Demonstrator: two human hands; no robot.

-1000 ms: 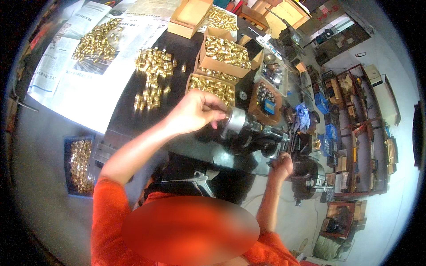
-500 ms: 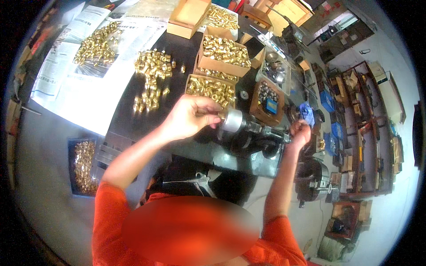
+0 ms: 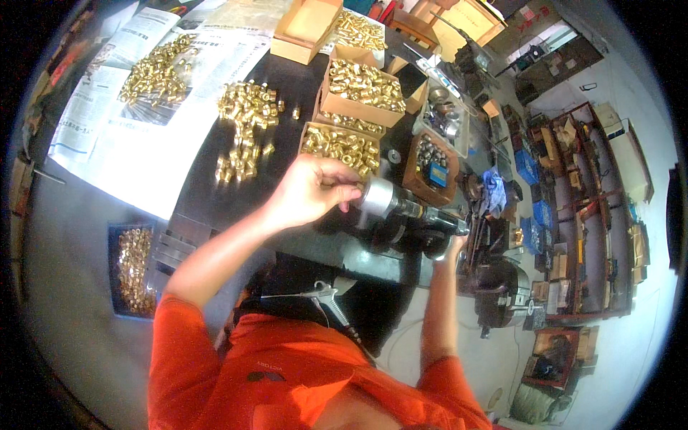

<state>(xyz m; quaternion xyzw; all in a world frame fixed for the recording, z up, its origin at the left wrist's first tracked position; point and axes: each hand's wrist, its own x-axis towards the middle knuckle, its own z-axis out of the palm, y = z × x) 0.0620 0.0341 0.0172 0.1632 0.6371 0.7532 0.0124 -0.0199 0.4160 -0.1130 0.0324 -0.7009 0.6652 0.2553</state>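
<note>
spindle [image 3: 410, 208] (silver-collared) has the right hand [image 3: 456, 246] lower beside it than before.

Workshop: bench machine [image 3: 380, 196], cardboard boxes [image 3: 362, 107] of brass fittings [image 3: 365, 80], blue bins [image 3: 528, 166], cluttered shelving [image 3: 583, 247].

Bench spindle device [image 3: 412, 209], one. Dark metal body with a bright silver cylindrical head [image 3: 380, 194] at the left end; far-left face hidden. Shaft slants slightly down rightward in view. Located near the front edge of the dark table [image 3: 287, 136].
</note>
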